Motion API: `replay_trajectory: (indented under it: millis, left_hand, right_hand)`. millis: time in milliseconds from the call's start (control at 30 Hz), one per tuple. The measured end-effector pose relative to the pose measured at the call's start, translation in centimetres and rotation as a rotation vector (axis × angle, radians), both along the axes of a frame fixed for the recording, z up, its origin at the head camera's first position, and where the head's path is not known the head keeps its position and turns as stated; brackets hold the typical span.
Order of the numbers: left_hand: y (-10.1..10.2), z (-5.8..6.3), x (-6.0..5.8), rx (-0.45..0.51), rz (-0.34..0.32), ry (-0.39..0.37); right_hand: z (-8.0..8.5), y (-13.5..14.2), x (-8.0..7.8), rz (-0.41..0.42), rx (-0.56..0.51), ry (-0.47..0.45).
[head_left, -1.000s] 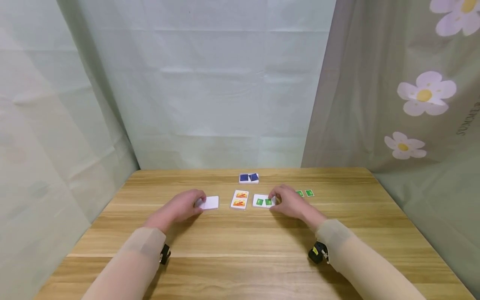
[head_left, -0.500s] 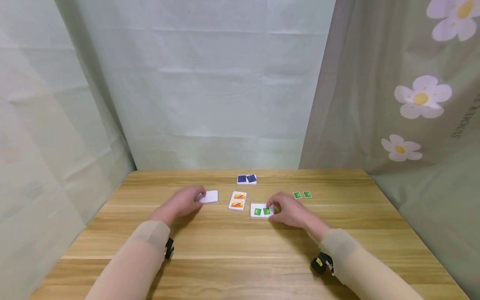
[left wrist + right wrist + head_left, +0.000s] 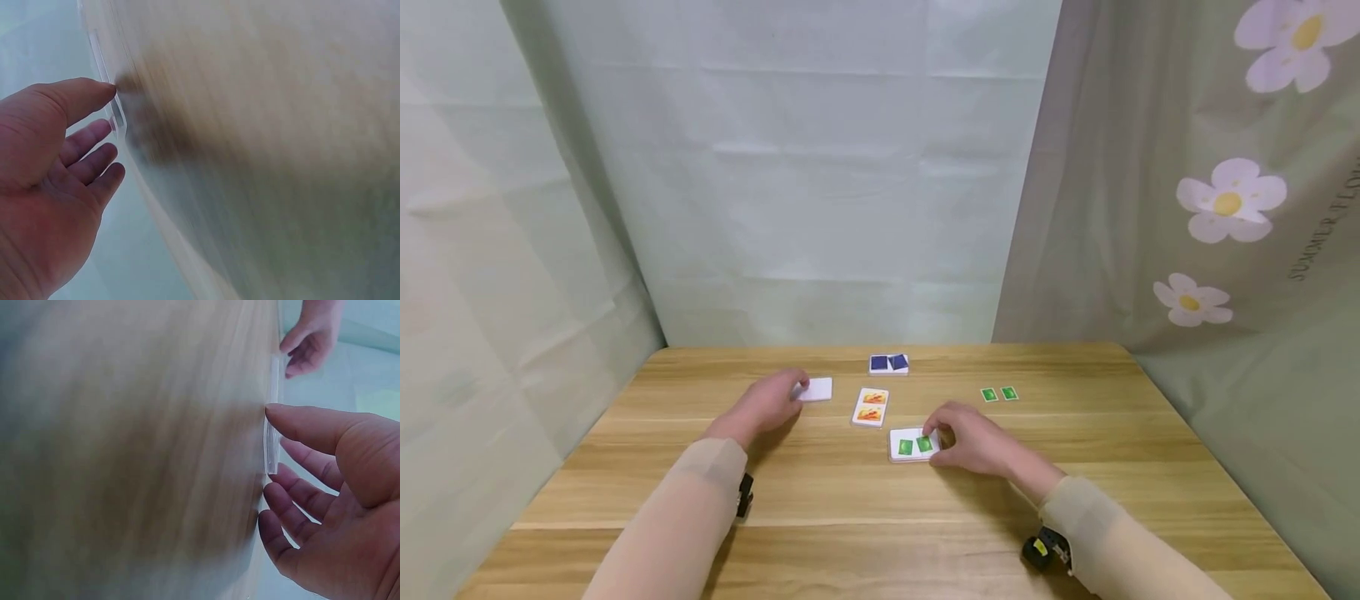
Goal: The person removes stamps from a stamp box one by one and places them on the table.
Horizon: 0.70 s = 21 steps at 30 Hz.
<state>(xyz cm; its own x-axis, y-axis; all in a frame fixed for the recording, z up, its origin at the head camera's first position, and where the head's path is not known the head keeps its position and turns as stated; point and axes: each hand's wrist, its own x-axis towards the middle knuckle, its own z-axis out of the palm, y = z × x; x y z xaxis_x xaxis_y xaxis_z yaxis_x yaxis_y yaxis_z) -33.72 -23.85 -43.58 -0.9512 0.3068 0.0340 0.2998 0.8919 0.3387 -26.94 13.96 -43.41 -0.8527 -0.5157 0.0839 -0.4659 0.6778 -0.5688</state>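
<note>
In the head view, my right hand [image 3: 973, 442] pinches the right end of a flat card [image 3: 906, 447] with two green squares on its white face. The right wrist view shows this card's clear edge [image 3: 271, 447] between thumb and fingers. Left of the middle, my left hand [image 3: 766, 403] pinches a blank white card [image 3: 818, 389] at its left end. Both cards lie flat, at or just over the tabletop. Between the hands lies a card with two orange pictures [image 3: 870, 407]. Behind it is a card with two dark blue squares [image 3: 889, 364].
Two small loose green squares, one of them nearer the middle [image 3: 988, 394], lie on the wooden table [image 3: 820, 533] beyond my right hand. Pale cloth [image 3: 820, 208] hangs behind the table's back edge, and a flowered curtain [image 3: 1097, 250] hangs at the right.
My right hand has drawn the green-square card toward me and slightly left, uncovering the loose green squares. My left hand has shifted the white card a little farther away.
</note>
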Motion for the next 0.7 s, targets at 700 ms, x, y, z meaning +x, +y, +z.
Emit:
replay_trajectory:
  millis: [700]
  left_hand:
    - [0.7, 0.4, 0.7, -0.031, -0.014, 0.097]
  right_hand:
    - [0.0, -1.1, 1.3, 0.041, -0.008, -0.036]
